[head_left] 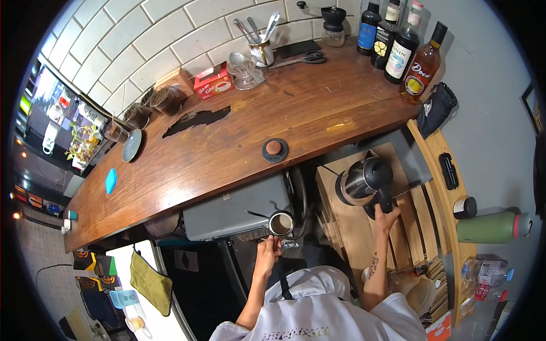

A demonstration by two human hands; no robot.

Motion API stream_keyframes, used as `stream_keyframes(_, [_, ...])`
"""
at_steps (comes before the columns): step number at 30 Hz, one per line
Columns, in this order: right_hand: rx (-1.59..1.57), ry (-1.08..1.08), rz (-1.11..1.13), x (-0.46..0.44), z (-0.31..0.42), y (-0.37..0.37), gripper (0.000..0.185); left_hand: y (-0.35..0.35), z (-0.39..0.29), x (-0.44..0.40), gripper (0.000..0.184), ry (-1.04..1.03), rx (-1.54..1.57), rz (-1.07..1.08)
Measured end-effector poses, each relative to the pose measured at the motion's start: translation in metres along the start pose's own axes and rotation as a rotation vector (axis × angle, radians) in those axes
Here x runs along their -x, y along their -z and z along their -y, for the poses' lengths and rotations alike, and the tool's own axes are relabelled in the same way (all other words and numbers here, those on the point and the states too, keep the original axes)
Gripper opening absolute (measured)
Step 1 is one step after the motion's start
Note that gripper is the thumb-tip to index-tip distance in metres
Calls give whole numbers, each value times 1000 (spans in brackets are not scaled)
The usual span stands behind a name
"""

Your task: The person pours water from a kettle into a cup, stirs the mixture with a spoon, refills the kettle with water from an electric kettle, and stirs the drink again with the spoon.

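Observation:
My left hand (266,254) is closed on the near side of a small round cup (281,224) with light brown liquid in it. A thin dark piece, perhaps a spoon handle, sticks out from the cup toward the left. Over on the right, my right hand (385,219) grips the black handle of an electric kettle (364,179) with a metal body. The kettle is over a low wooden board (392,153); whether its base touches the board I cannot tell. Nearer the wall, a black round piece with a brown knob (274,149) rests on the wooden counter.
The wooden counter (227,148) runs across, its edge above my hands. Syrup bottles (421,68) stand at its right end, with scissors (301,59) and a utensil cup (262,53) along the wall. A green bottle (486,228) is on the right ledge. A grey case (239,204) sits beneath.

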State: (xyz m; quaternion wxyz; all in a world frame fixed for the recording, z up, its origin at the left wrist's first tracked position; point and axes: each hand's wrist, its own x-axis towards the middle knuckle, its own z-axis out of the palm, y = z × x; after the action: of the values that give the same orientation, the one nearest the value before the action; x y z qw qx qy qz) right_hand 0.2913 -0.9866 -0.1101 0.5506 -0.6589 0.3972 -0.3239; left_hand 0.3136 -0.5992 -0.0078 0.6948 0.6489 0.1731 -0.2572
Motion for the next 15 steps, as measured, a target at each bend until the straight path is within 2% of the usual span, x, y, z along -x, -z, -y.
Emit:
stream_keyframes(1, [12, 90, -39, 3, 8, 4, 20, 2, 0, 1, 44, 2, 2, -5])
stream_keyframes(4, [-43, 65, 113, 22, 68, 29, 29, 8, -3, 7, 45, -31, -69, -29])
stream_keyframes(5, [74, 154, 106, 32, 86, 34, 26, 10, -6, 9, 46, -69, -107, -41])
stream_keyframes(8, [112, 239, 251, 46, 117, 45, 24, 24, -3, 5, 49, -153, -132, -72])
stream_keyframes(10, [186, 345, 222, 58, 112, 52, 20, 41, 6, 3, 49, -301, -248, -102])
stream_keyframes(12, [167, 417, 230, 82, 137, 46, 17, 58, 9, 6, 51, -332, -251, -153])
stream_keyframes(14, [50, 284, 528, 115, 194, 27, 16, 75, 0, 17, 53, -370, -377, -232])
stream_keyframes(15, [6, 288, 491, 130, 189, 18, 14, 86, 2, 21, 54, -359, -436, -282])
